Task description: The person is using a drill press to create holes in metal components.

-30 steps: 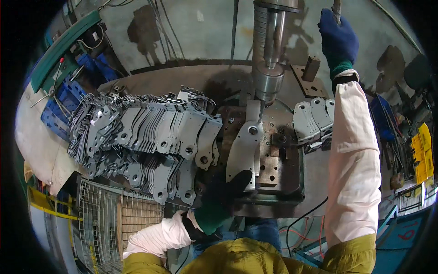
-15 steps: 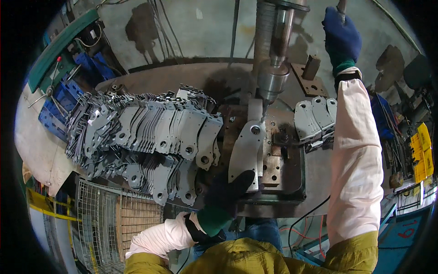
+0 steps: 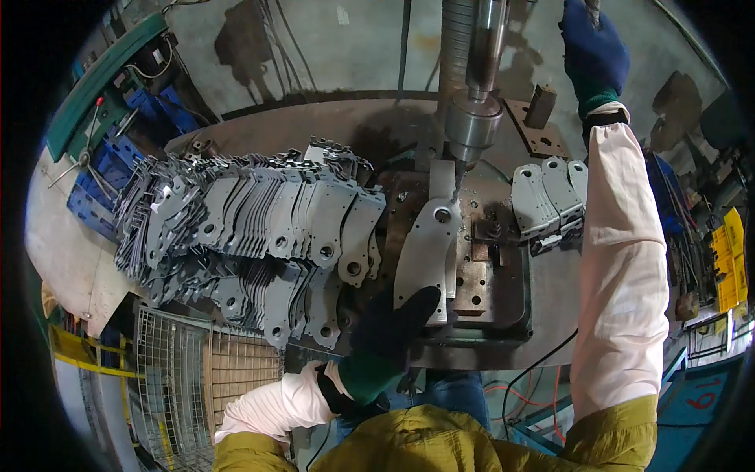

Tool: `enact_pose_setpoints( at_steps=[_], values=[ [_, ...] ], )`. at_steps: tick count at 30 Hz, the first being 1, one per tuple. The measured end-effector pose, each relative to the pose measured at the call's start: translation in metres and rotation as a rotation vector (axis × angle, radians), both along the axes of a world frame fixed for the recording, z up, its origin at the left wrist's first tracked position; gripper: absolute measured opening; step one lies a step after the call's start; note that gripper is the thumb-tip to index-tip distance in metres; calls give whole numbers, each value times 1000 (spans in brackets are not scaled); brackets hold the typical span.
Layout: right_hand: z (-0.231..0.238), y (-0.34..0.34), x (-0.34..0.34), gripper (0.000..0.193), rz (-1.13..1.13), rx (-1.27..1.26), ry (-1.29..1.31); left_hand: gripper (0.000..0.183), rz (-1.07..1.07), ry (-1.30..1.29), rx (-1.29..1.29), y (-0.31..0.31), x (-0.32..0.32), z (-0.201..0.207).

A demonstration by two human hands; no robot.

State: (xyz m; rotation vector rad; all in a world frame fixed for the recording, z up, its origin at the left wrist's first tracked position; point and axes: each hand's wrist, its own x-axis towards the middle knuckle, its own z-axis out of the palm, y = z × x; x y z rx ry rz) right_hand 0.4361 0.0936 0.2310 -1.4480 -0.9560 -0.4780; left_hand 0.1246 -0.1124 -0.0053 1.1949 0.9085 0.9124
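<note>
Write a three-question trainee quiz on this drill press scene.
1. True or false: the left hand in a dark glove rests on the curved grey metal plate under the drill bit.
2. Where is the right hand? A) raised at the upper right B) on the wire basket
3. The big heap of grey metal plates lies on the person's ____ side.

Key: 1 true; 2 A; 3 left.

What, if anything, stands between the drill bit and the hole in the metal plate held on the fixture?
Nothing visible. The drill bit hangs just above the hole in the metal plate, which the left hand presses down at its near end. The right hand is up at the lever.
</note>
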Motion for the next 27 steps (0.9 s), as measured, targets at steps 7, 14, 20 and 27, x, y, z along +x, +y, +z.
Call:
enact_pose_setpoints(
  at_steps=[7,14,20,27],
  values=[
    [-3,8,11,44,-72,34,-60,54,51,-193,-368,3,8,34],
    [-1,8,4,43,-32,49,-39,54,-50,403,635,-3,-11,8],
    [-8,9,20,43,21,47,-142,42,16,-141,-102,-5,2,17],
    [0,-2,12,56,84,-133,-31,41,-58,-266,-160,-5,2,32]
  ],
)
